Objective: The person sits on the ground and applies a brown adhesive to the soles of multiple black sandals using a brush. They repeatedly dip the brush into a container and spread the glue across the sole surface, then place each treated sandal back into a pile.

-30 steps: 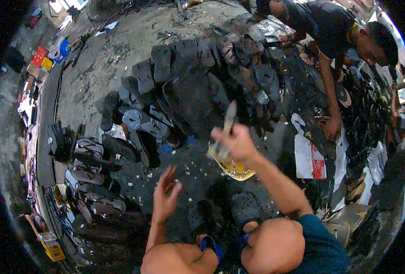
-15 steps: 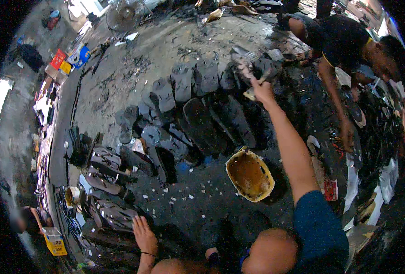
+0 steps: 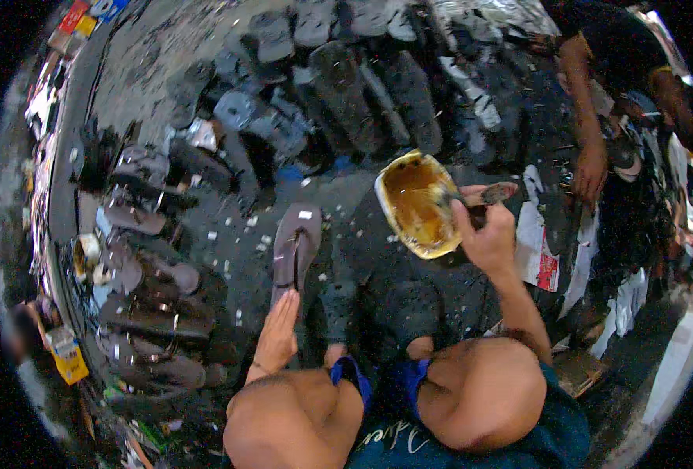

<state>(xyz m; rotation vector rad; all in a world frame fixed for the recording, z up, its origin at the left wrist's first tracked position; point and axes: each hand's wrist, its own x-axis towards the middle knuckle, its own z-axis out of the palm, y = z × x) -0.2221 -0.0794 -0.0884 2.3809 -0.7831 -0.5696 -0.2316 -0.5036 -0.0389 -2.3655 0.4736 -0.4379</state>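
Note:
My left hand (image 3: 277,334) is closed at the heel end of a brown flip-flop (image 3: 299,234), which points away from me with a small white tag near its toe. The fingers hide that heel end. My right hand (image 3: 489,238) grips a brush (image 3: 501,192), whose handle end sticks out past the fingers. The brush's head dips into an open yellowish tub (image 3: 383,199), coated inside with an amber, glue-like substance. The hand is at the tub's right side.
Dark soles (image 3: 346,98) stand in rows farther off. Several brown flip-flops (image 3: 155,309) lie piled at left. Small white scraps dot the floor. A co-worker's arm (image 3: 589,148) reaches down at right, near a red-and-white packet (image 3: 546,270). My knees (image 3: 483,391) are close below.
My right hand has come back from the far soles to the tub. My left hand has moved right from the piled flip-flops and now has one in front of me. The view has tilted down.

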